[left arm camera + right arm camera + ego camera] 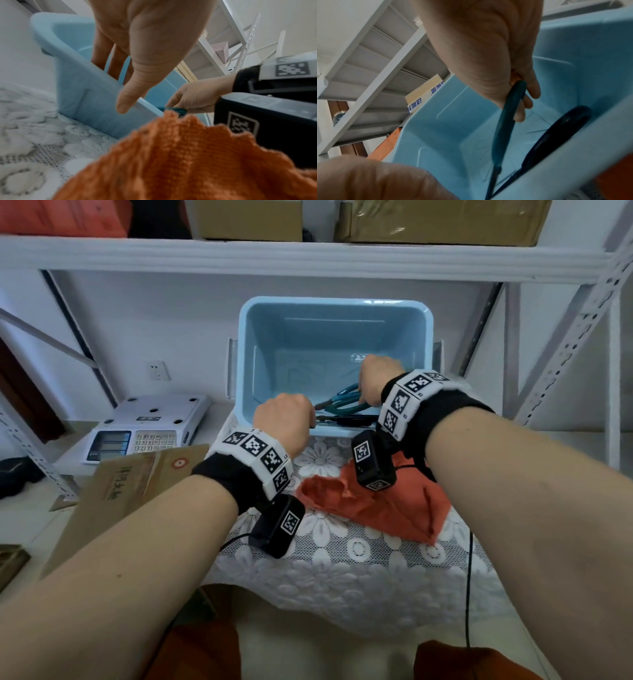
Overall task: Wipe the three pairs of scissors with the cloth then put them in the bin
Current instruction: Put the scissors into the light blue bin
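Note:
The light blue bin (335,302) stands on the lace cloth under the shelf. My right hand (373,385) reaches into it and grips the teal-handled scissors (346,402) by the handles, blades pointing left. In the right wrist view my fingers curl round the teal scissors (506,121) above the bin floor (445,128). A dark-handled pair (346,419) lies inside along the near wall, also visible as dark scissors (556,135). My left hand (287,416) is at the near rim, its fingers (102,54) hanging straight into the bin (82,97), thumb outside. The orange cloth (387,508) lies loose in front.
A white weighing scale (144,429) with a keypad sits to the left, and a brown cardboard envelope (130,487) leans beside it. A white shelf board (308,258) runs overhead, with perforated metal uprights (565,347) on the right. The lace tablecloth (342,570) covers the near surface.

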